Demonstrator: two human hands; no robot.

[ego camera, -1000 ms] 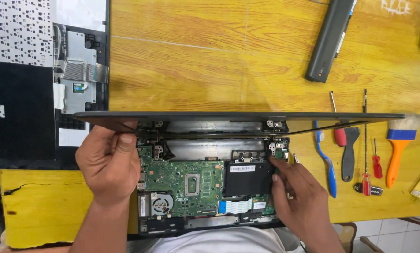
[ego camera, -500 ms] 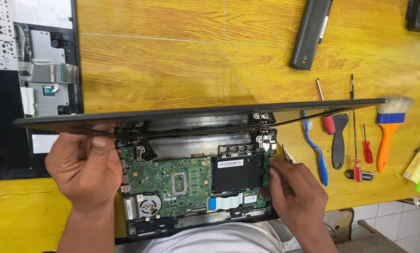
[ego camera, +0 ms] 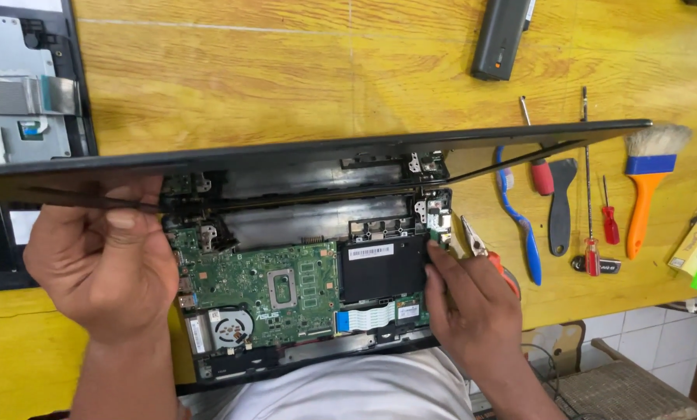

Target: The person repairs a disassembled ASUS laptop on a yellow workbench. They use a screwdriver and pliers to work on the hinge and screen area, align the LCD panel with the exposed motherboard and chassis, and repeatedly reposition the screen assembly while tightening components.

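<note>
An opened laptop base point(ego camera: 309, 354) lies at the near edge of a yellow wooden table, its green motherboard point(ego camera: 259, 292) and black drive point(ego camera: 383, 268) exposed. The dark screen lid point(ego camera: 309, 152) stands up on edge behind the base. My left hand point(ego camera: 103, 264) grips the lid's lower left edge, thumb on its front. My right hand point(ego camera: 473, 311) rests on the base's right side, fingertips touching a small green board beside the right hinge point(ego camera: 435, 208).
Right of the laptop lie orange-handled pliers point(ego camera: 488, 253), a blue toothbrush point(ego camera: 523, 229), a black scraper point(ego camera: 562, 206), red screwdrivers point(ego camera: 589, 225), an orange brush point(ego camera: 648, 183). A black battery point(ego camera: 502, 35) lies at the back. A removed keyboard panel point(ego camera: 26, 101) sits far left.
The view has shifted so the laptop sits more to the right and closer. Both hands keep their places on the lid and the right side of the base.
</note>
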